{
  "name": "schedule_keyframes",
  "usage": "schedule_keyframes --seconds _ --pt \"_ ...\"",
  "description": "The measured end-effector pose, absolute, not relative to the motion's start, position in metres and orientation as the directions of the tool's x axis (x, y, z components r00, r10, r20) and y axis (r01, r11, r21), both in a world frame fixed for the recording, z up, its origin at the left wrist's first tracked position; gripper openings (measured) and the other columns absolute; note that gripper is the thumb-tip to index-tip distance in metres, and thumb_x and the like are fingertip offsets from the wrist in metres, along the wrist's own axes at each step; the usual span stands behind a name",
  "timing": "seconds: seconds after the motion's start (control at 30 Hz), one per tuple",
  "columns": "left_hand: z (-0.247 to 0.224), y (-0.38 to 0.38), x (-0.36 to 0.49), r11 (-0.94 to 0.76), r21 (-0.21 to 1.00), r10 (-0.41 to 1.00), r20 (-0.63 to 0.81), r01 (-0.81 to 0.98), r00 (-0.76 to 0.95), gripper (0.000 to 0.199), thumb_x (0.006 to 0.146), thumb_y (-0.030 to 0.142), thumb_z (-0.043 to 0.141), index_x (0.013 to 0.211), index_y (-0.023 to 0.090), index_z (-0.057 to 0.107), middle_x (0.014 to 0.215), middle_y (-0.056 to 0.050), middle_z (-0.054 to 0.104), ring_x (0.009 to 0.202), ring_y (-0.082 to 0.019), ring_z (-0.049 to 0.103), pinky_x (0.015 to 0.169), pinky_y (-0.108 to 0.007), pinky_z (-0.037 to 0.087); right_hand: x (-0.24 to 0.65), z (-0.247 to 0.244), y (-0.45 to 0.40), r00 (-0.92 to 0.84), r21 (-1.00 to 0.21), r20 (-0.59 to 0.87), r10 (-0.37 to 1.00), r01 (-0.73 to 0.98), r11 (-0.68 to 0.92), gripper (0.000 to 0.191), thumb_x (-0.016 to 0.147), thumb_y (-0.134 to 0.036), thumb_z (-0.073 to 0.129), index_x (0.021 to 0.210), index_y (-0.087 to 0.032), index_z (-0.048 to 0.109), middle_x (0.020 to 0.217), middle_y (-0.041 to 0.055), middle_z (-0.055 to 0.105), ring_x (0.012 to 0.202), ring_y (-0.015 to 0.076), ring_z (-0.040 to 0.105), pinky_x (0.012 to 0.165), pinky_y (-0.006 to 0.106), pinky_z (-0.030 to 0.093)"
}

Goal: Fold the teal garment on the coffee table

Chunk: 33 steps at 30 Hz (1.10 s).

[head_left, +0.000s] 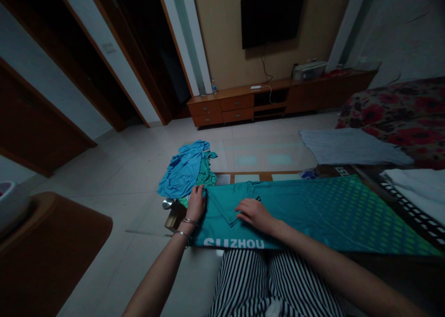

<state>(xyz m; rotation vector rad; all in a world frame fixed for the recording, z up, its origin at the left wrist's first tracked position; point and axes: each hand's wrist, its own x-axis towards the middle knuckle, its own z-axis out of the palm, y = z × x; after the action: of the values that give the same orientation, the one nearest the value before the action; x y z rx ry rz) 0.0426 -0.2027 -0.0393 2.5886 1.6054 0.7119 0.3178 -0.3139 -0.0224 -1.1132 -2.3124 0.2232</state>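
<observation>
A teal shirt [288,215] with white "SUZHOU" lettering and a green patterned right end lies stretched flat across a low table. Its sleeve is laid inward over the left part. My left hand [196,203], with bracelets on the wrist, rests at the shirt's left edge, its fingers together; what they hold, if anything, is hidden. My right hand [254,215] lies on the shirt beside the sleeve, palm down with its fingers slightly bent and apart.
Blue and green clothes [186,168] are heaped beyond my left hand. Grey cloth [354,146] and white folded cloth [420,189] lie at the right. A wooden stand [52,243] is at the left. A TV cabinet [239,104] stands along the far wall.
</observation>
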Motion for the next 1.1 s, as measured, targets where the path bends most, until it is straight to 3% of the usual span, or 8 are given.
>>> schedule_keyframes --seconds 0.1,0.2,0.4,0.5,0.6,0.8,0.93,1.1 --pt "-0.038 -0.201 0.044 -0.505 0.154 0.833 0.344 0.85 0.433 0.044 0.081 0.009 0.045 0.124 0.018 0.053 0.13 -0.013 0.047 0.12 -0.025 0.044 0.1 -0.042 0.04 0.358 -0.023 -0.279 -0.196 -0.445 0.402 0.895 0.812 0.378 0.02 0.087 -0.01 0.051 0.1 -0.015 0.065 0.1 0.0092 0.064 0.098 0.0188 0.054 0.086 0.03 0.04" --pt "-0.04 -0.196 0.045 -0.517 0.118 0.836 0.284 0.848 0.47 0.03 0.084 0.013 0.043 0.108 0.017 0.062 0.126 -0.01 0.052 0.117 -0.024 0.046 0.099 -0.041 0.04 0.388 -0.031 -0.239 -0.062 -0.428 0.294 0.954 0.884 0.189 0.028 0.079 -0.004 0.055 0.102 -0.013 0.068 0.105 0.0114 0.064 0.104 0.0213 0.053 0.092 0.032 0.039" --pt "-0.041 -0.195 0.045 -0.527 0.105 0.827 0.294 0.844 0.48 0.026 0.088 0.016 0.041 0.102 0.015 0.063 0.121 -0.012 0.057 0.111 -0.023 0.051 0.094 -0.039 0.043 0.395 -0.051 -0.195 -0.217 -0.556 0.163 0.962 0.786 0.271 0.027 0.074 -0.008 0.062 0.098 -0.017 0.072 0.099 0.0061 0.068 0.097 0.018 0.058 0.091 0.029 0.04" --pt "-0.037 -0.199 0.042 -0.502 0.115 0.844 0.284 0.857 0.456 0.025 0.088 0.016 0.042 0.103 0.017 0.063 0.124 -0.012 0.057 0.115 -0.025 0.05 0.095 -0.042 0.042 0.396 -0.053 -0.192 -0.164 -0.576 0.154 0.974 0.786 0.224 0.019 0.077 -0.012 0.062 0.092 -0.018 0.073 0.098 0.0056 0.069 0.097 0.0179 0.059 0.092 0.03 0.04" --pt "-0.035 -0.2 0.037 -0.457 0.143 0.872 0.269 0.878 0.41 0.025 0.088 0.016 0.042 0.103 0.018 0.063 0.125 -0.013 0.058 0.115 -0.025 0.052 0.095 -0.044 0.043 0.4 -0.05 -0.2 -0.09 -0.542 0.145 0.985 0.826 0.155 0.022 0.08 -0.011 0.06 0.097 -0.018 0.072 0.104 0.007 0.068 0.103 0.0185 0.058 0.096 0.031 0.039" --pt "-0.04 -0.196 0.027 -0.431 0.189 0.879 0.31 0.882 0.363 0.029 0.084 0.019 0.044 0.108 0.017 0.059 0.122 -0.013 0.059 0.114 -0.026 0.053 0.1 -0.044 0.041 0.381 -0.047 -0.244 -0.106 -0.445 0.321 0.941 0.86 0.249 0.032 0.092 -0.023 0.049 0.121 -0.018 0.063 0.128 0.0112 0.058 0.121 0.0219 0.048 0.103 0.038 0.036" --pt "-0.036 -0.204 0.018 -0.313 0.152 0.894 0.379 0.937 0.237 0.042 0.079 0.025 0.048 0.118 0.01 0.053 0.115 -0.017 0.058 0.111 -0.03 0.051 0.096 -0.046 0.042 0.37 -0.052 -0.273 -0.18 -0.429 0.303 0.936 0.851 0.303 0.037 0.092 -0.03 0.05 0.126 -0.016 0.059 0.137 0.0132 0.05 0.129 0.0245 0.042 0.106 0.043 0.034" --pt "-0.022 -0.23 0.007 -0.266 0.079 0.887 0.409 0.961 0.212 0.043 0.084 0.036 0.043 0.113 0.008 0.057 0.115 -0.019 0.055 0.112 -0.033 0.049 0.096 -0.049 0.041 0.414 -0.047 -0.322 0.075 -0.525 0.445 0.892 0.829 0.193 0.041 0.094 -0.033 0.045 0.131 -0.017 0.053 0.134 0.0112 0.053 0.127 0.022 0.043 0.107 0.04 0.035"
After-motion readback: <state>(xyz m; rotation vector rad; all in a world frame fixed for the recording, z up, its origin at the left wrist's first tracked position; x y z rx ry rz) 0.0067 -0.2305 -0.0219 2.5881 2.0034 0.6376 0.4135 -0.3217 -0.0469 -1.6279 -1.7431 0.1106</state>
